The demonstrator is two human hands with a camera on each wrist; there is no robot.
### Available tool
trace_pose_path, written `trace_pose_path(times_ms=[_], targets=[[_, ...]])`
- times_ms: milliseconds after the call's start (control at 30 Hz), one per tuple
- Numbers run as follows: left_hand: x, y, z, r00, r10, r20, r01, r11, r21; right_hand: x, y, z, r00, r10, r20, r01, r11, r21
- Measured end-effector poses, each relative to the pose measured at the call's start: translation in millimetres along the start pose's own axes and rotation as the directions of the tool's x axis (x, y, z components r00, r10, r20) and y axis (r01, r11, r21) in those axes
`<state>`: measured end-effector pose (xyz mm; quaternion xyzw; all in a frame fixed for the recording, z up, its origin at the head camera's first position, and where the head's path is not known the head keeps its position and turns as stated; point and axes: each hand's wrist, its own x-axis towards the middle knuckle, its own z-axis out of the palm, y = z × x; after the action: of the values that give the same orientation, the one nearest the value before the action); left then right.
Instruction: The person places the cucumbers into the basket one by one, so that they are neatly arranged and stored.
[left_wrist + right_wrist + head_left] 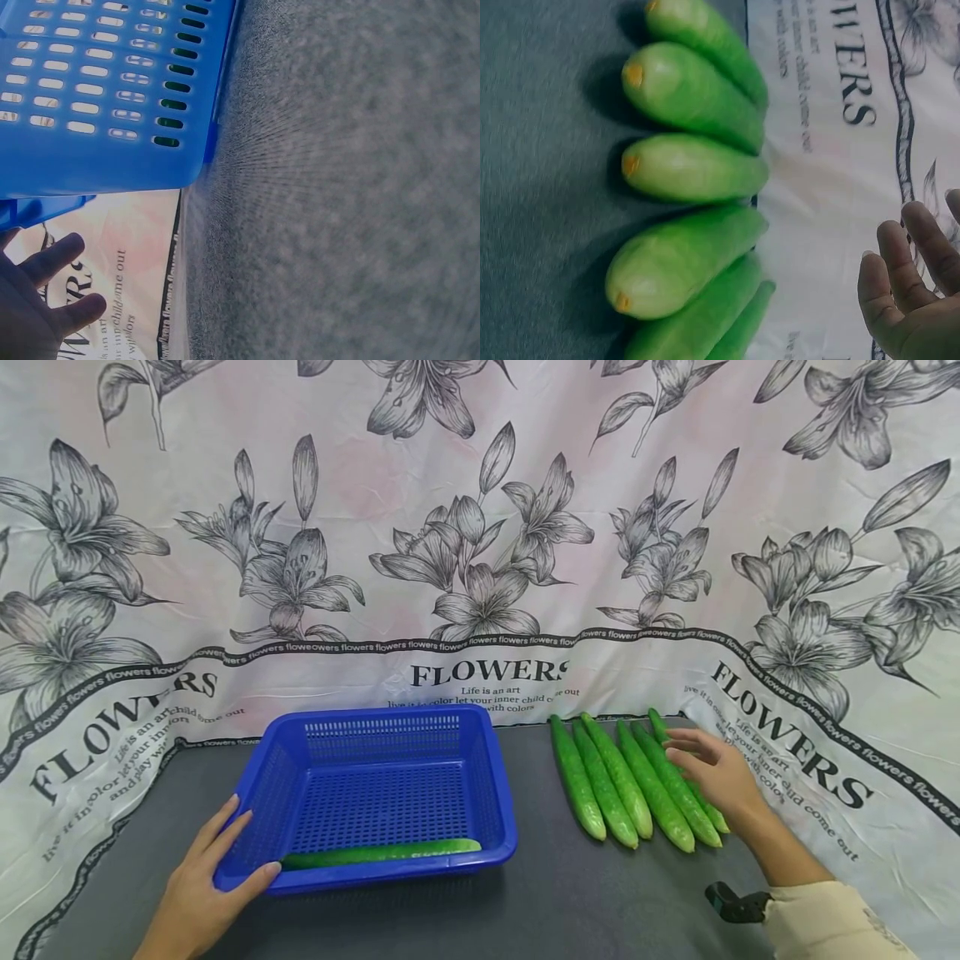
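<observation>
My left hand [206, 877] rests on the front left corner of a blue plastic basket [504, 810], its fingers spread along the rim. The left wrist view catches two extended fingers below the basket's slotted wall [90, 90]. Inside the basket, one green cucumber [382, 853] lies along the near wall, partly hidden by the rim. Several cucumbers [617, 768] lie side by side to the right. Over the rightmost of them is my right hand [712, 772], fingers loosely bent and holding nothing. The right wrist view shows it apart from the cucumbers' pale ends [660, 274].
A dark grey tabletop [592, 902] carries the basket and the cucumbers. Behind and at both sides hangs a white cloth [480, 677] printed with flowers and lettering. A black band-like device [735, 906] sits at the right wrist, by a beige sleeve [832, 922].
</observation>
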<state>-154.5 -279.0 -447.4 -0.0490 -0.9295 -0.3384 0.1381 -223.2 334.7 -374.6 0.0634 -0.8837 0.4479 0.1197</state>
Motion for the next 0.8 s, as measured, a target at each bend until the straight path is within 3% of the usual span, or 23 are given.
trace_pose_path(times_ms=[533,800], targets=[[0.1,-0.6,1.1,1.0,-0.008,0.0,0.008,1.0,-0.022,8,40,-15,0.992,0.122,-0.024,-0.124,0.99,-0.062],[-0.4,1.0,0.5,0.999,-0.026,0.03,0.027,0.999,-0.036,13,62,-20,0.979,0.205,-0.008,-0.205,0.976,-0.07]])
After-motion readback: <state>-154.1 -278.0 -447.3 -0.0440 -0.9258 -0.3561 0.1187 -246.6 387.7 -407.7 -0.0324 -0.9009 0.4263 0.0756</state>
